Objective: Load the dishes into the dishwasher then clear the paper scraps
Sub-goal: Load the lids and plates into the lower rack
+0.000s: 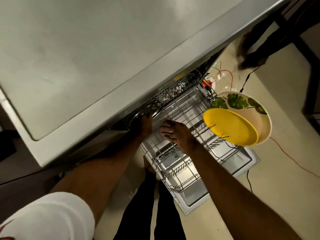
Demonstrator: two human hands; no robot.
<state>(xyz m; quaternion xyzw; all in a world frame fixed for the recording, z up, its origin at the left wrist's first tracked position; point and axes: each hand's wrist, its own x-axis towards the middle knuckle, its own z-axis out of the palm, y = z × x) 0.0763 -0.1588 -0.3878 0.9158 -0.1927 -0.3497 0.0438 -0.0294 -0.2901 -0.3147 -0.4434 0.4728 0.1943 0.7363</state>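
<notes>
I am seeing the yellow plate (228, 126) standing on its edge between the tines at the right side of the lower rack (183, 170); the cream plate (251, 108) with green leaves painted on it is standing just behind it, leaning the same way, and the two are overlapping so that I cannot tell if they are touching; the rack is sitting pulled out over the open dishwasher door (195, 200), which is lying flat above the floor (277, 196); my right hand (178, 134) is hanging over the middle of the rack with the palm down and the fingers straight and spread, holding nothing, and I cannot tell if it is touching the wires; my left hand (146, 122) is reaching further in, under the edge of the counter (86, 49), at a dark round thing in the upper rack (174, 91); its fingers are hiding in the shadow there, so I cannot tell if they are gripping anything or only touching; the upper rack is showing some small pale things which are too blurred for me to name; the grey counter is filling the upper left of the view; an orange cable (290, 158) is running across the floor to the right of the door, and a black cable (249, 181) is lying near the corner of the door; close to the camera a white sleeve (52, 213) is covering my left shoulder, and my legs in dark trousers (147, 205) are standing just beside the left edge of the door.
</notes>
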